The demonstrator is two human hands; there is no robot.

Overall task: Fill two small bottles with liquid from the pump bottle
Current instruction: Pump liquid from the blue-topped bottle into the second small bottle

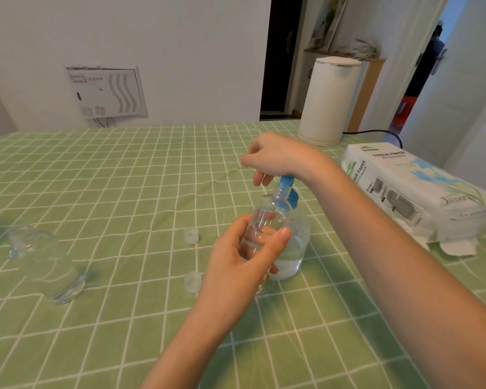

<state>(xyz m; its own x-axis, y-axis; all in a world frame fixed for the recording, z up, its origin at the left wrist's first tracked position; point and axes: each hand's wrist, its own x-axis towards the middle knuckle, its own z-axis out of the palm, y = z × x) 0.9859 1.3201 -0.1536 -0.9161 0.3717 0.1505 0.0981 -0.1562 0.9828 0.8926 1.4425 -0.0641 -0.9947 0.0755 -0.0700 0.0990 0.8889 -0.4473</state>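
Clear, thin plastic is what the left fingers [282,234] close around: thumb on the near side, the others wrapped behind the belly of a small bottle [267,220], which the left hand [236,259] holds off the counter [124,318], tilted so its open neck comes up under the blue spout of the pump bottle [292,242]. The right fingers [260,179] are curled loosely and hold nothing; the heel of the right hand [278,155] sits on top of the blue pump head [286,181], which it mostly hides, so I cannot tell how far the head is pressed down.

The small bottle looks light and slightly springy, probably easy to dent with a hard squeeze, and likely slick if liquid runs down its side (how full it is I cannot make out). The mid-body grip seems right: it keeps fingers away from the neck and allows small tilts to line up with the spout. The pump bottle stands on the counter with liquid only in its lower part, so it is probably light enough to skid or tip under an off-centre push; pressing straight down would be safest.

A second clear bottle [51,262] stands well to the left. Two small clear caps [191,235] lie on the green checked cloth left of the hands, one nearer than the other.
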